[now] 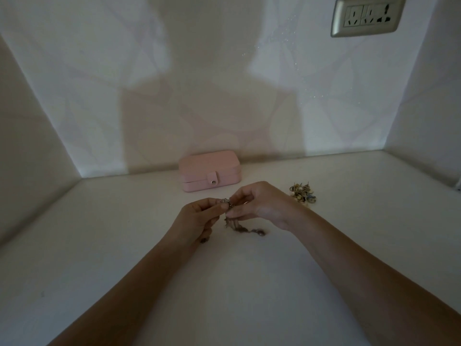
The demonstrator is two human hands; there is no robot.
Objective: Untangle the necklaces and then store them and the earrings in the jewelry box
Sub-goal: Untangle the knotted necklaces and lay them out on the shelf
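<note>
My left hand (197, 217) and my right hand (259, 203) meet over the white table, both pinching a tangled clump of necklaces (228, 205). Thin chains (245, 229) hang from the clump and trail onto the table below my hands. A dark bit of chain shows under my left palm. The pink jewelry box (210, 170) stands shut, its snap tab fastened, against the back wall just beyond my hands. A small pile of earrings (303, 192) lies on the table to the right of my right hand.
The white table (124, 245) sits in an alcove with walls at the left, back and right. A wall socket (366, 16) is mounted high at the back right. My shadow falls on the back wall.
</note>
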